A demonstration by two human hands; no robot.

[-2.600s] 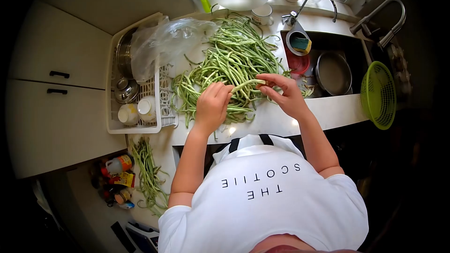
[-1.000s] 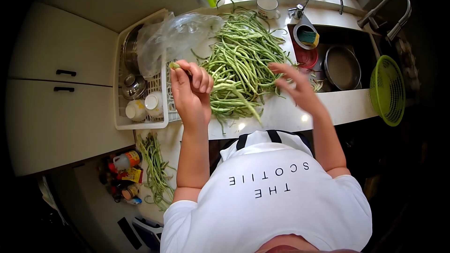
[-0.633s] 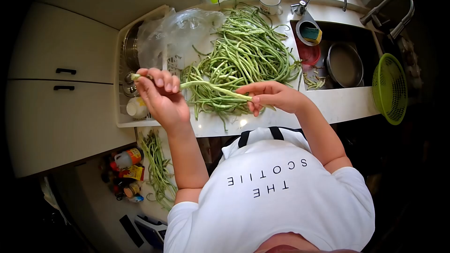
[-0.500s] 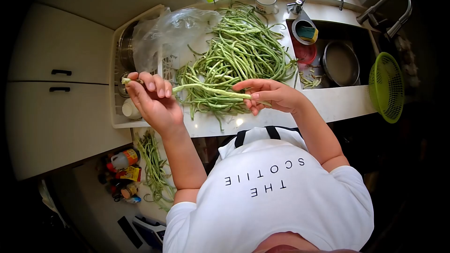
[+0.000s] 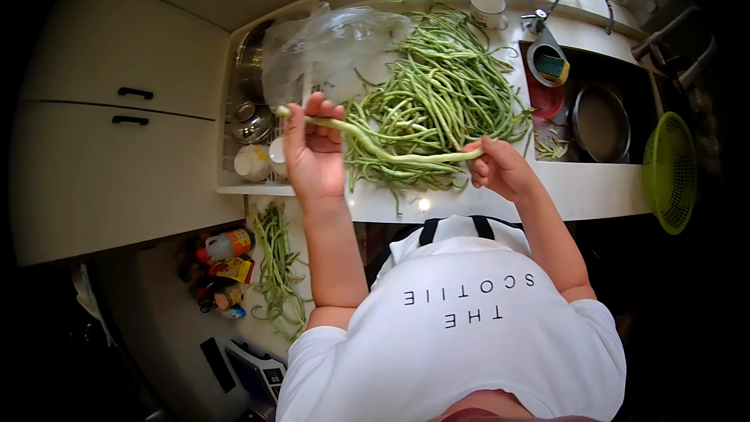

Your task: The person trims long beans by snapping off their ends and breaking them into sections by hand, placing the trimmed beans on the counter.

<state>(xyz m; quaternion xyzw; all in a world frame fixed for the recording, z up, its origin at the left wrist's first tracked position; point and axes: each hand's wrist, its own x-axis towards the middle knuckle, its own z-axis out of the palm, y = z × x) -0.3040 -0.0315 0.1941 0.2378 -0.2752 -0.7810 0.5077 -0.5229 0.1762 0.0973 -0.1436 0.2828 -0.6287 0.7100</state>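
A long pale green bean [image 5: 391, 155] stretches between my two hands above the counter. My left hand [image 5: 315, 152] holds its left end between thumb and fingers, with the tip poking out past the thumb. At the other end, my right hand [image 5: 501, 169] pinches the bean, its fingers curled in. Behind and below lies a big heap of long green beans [image 5: 449, 82] on the white counter. A smaller bunch of long beans [image 5: 275, 273] rests on the lower surface at left.
A clear plastic bag [image 5: 332, 51] lies by the dish rack [image 5: 233, 190] at left. On the right, the sink holds a metal pan [image 5: 601, 123] and bean scraps [image 5: 552, 147]. A green colander [image 5: 669, 176] stands at the counter's right edge. An enamel mug [image 5: 487, 9] stands behind the heap.
My right hand has closed its fingers on the bean's right end. My left hand has turned more upright, and the bean now sags between them. The view has shifted left.
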